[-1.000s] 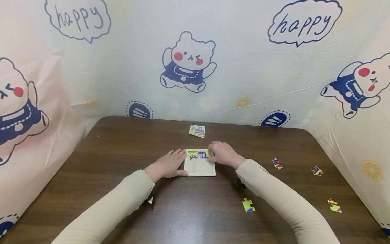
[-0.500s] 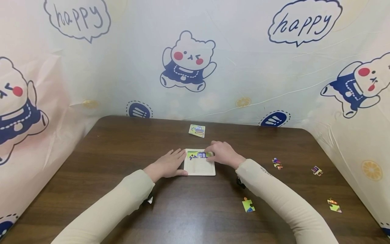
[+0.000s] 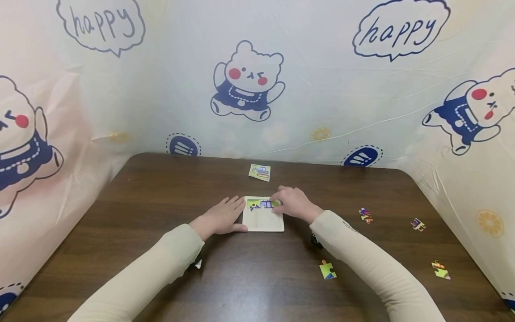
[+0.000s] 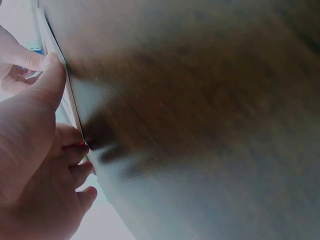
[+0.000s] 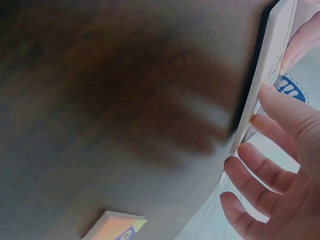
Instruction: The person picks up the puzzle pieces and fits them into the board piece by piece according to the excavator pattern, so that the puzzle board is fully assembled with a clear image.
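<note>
From above, the head view faces forward and down across the table (image 3: 241, 286); close, sideways-tilted wrist views show the left hand (image 4: 30, 155) at eight o'clock, the right hand (image 5: 290, 165) at four, and share the white tray (image 3: 263, 222).

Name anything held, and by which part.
The left grip rests against the tray's left edge; whether the right grip pinches anything at its upper-right corner cannot be told.

Dark brown wood-grain table (image 3: 257, 277): smooth, semi-gloss, blurred reflections. White square puzzle tray (image 3: 263, 223): smooth, matt; material uncertain. Lime-green puzzle piece (image 3: 327, 271): printed, card-like face. Cream sleeves (image 3: 362, 250): matt cloth. Pale bear-print backdrop (image 3: 318, 98): creased sheet, faint sheen.
</note>
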Motion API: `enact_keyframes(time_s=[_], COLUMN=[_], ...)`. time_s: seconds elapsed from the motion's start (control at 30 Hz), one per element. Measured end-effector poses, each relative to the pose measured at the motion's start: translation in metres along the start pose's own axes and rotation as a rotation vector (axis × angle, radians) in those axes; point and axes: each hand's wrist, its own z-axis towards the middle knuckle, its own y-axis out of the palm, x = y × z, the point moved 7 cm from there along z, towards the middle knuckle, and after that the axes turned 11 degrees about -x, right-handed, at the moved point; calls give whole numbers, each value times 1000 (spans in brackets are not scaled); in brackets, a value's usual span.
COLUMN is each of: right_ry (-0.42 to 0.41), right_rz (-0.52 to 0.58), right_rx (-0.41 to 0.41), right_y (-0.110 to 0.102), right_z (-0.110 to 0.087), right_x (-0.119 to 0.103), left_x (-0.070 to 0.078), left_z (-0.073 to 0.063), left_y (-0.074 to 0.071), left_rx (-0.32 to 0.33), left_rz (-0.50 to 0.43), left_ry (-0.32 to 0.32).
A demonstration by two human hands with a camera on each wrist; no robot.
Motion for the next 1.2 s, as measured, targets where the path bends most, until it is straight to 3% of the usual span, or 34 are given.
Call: enact_keyframes(time_s=[0.37, 0.7, 1.2], right_ry=[-4, -3, -55], right_rz=[74, 222, 215], right_rx=[-11, -8, -9], right_y=[-3, -6, 7], right_z=[-7, -47, -99], right_x=[4, 34, 72], left_x=[0, 1, 2], left_z=[0, -2, -3], left_y=[1, -1, -2], left_rx=[-6, 1, 19], left_rz=[-1, -4, -7], left_ry=[-5, -8, 10])
